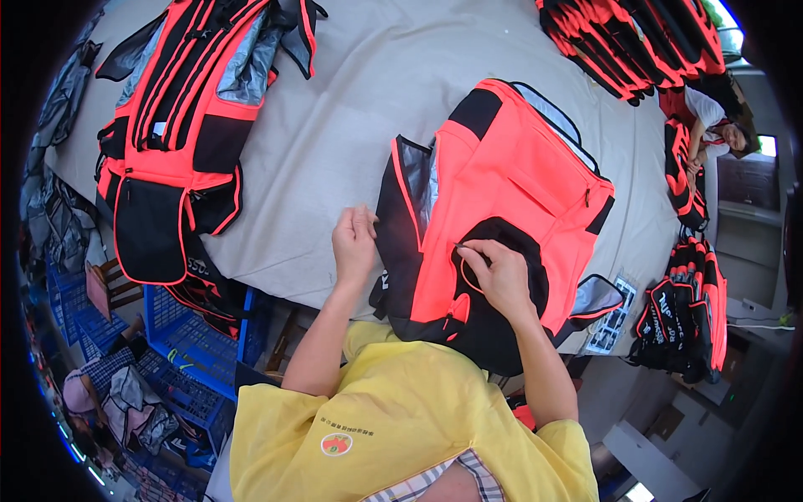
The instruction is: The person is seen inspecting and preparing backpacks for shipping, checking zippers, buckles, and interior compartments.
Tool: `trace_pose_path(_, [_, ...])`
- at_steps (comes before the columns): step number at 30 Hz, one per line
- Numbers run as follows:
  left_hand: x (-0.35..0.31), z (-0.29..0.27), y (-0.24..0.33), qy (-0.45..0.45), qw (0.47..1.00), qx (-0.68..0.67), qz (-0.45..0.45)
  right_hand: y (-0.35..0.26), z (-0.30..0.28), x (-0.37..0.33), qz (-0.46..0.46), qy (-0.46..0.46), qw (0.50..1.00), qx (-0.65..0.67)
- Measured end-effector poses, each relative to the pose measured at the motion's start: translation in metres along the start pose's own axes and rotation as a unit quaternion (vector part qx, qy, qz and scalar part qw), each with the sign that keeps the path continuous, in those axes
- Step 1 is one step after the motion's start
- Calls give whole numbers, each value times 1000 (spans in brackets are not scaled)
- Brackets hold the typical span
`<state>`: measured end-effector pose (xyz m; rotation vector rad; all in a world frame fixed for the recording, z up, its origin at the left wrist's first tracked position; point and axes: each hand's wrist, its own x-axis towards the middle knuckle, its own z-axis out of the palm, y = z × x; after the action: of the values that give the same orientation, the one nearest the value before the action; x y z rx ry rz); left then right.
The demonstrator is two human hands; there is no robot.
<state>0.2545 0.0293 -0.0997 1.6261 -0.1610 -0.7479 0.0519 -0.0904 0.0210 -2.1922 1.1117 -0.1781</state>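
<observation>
In front of me on the table lies a coral-and-black backpack (519, 176), its top zip opening toward the far right. My right hand (499, 272) is over the black front pocket (531, 243), thumb and forefinger pinched on a small dark bit too small to name. Just left of the bag, my left hand (355, 243) is raised with fingertips pressed together; whatever they hold, if anything, does not show. Beside it the bag's left side pocket (410, 188) gapes, showing silver lining. Another side pocket (598, 297) hangs open at the lower right.
A second coral-and-black backpack (188, 125) lies at the left of the grey-covered table (326, 109). Stacked backpacks (636, 42) fill the far right corner. Beyond the right edge, a person (711, 125) leans near more bags. Blue plastic crates (196, 335) stand below on the left.
</observation>
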Motion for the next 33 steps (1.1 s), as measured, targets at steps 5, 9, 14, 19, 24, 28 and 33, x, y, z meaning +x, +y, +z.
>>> trace_pose_path(5, [-23, 22, 34, -268, 928, 209, 156, 2, 24, -3, 116, 61, 972, 195])
trace_pose_path(9, [-8, 37, 20, -310, 897, 280, 144, 23, 56, 5, 197, 18, 954, 223])
trace_pose_path(14, [2, 24, 20, -438, 879, 53, -177, 26, 62, 9, 181, -3, 959, 218])
trace_pose_path(19, [-23, 18, 21, -422, 854, -194, -235, 38, 63, -3, 170, -15, 954, 247])
trace_pose_path(24, [-19, 14, 34, -459, 837, -166, -248, 21, 41, -6, 233, 35, 914, 329])
trace_pose_path(28, [-7, 9, 47, -474, 800, -142, -340, -11, 18, -14, 135, 22, 975, 175])
trace_pose_path(33, [-21, 11, 88, -470, 792, -87, -380, -22, 10, -19, 36, 27, 996, 79])
